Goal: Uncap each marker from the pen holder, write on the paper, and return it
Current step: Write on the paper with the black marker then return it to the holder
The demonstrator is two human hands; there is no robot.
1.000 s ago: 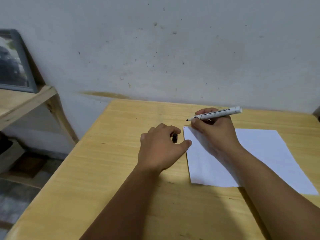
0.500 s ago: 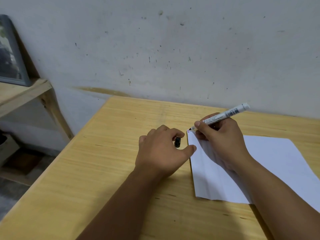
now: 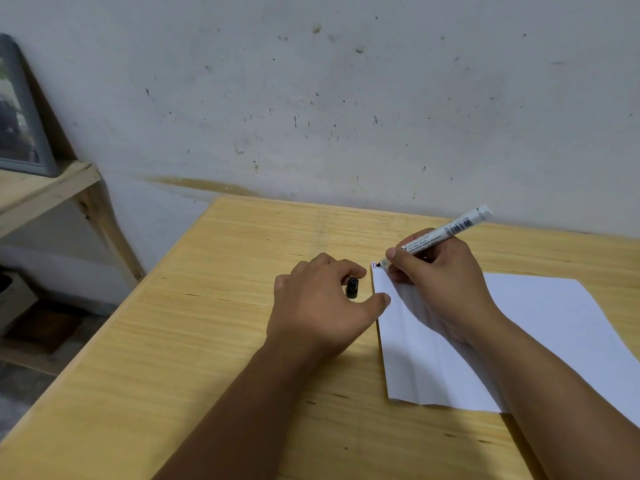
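Observation:
My right hand [image 3: 440,282] grips a white marker [image 3: 446,232] with its cap off. The dark tip touches the top left corner of a white sheet of paper [image 3: 540,327], where a short red mark shows. My left hand [image 3: 322,303] rests on the wooden table [image 3: 207,341] just left of the sheet, its thumb on the paper's edge. Its fingers hold a small black cap [image 3: 352,287]. The pen holder is out of view.
The table's back edge meets a stained white wall [image 3: 346,116]. A wooden shelf [image 3: 41,192] stands off to the left with a grey-framed picture [image 3: 20,126] on it. The floor lies below the table's left edge.
The marker tip has come down from above the table onto the paper's top left corner. My left hand has stayed beside the sheet with the cap. The camera has shifted slightly.

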